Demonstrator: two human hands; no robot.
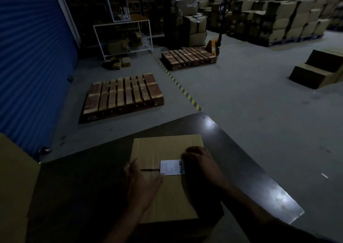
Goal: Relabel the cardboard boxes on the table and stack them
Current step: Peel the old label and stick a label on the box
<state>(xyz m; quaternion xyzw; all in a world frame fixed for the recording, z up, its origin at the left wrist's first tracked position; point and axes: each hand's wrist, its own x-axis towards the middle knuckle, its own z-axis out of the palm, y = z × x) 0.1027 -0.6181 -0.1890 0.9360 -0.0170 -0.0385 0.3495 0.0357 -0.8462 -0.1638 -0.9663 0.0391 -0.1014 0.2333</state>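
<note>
— On the dark table (232,149), closest to the wearer, what is each hand doing?

— Both lie flat on top of the cardboard box (167,192). The left hand (143,183) has its fingers spread, and one fingertip touches the lower left corner of the white label (172,167). The right hand (200,161) covers the label's right edge, just past the barcode. Neither grasps anything; they press down, I judge to smooth the sticker across the closed flap seam.

— Why the middle of the lid?

— Probably so it reads from above once stacked. A second carton (13,187) waits at the left, cut off by the frame.

— Anything unclear?

— The print is too small and dim to read, and whether an older label lies underneath is hidden. The right fingertips are lost in shadow.

— And farther out?

— Two bare wooden pallets (122,96) sit on the floor, either side of a striped floor line (178,84); stacked cartons (287,18) fade into the dark behind.
</note>
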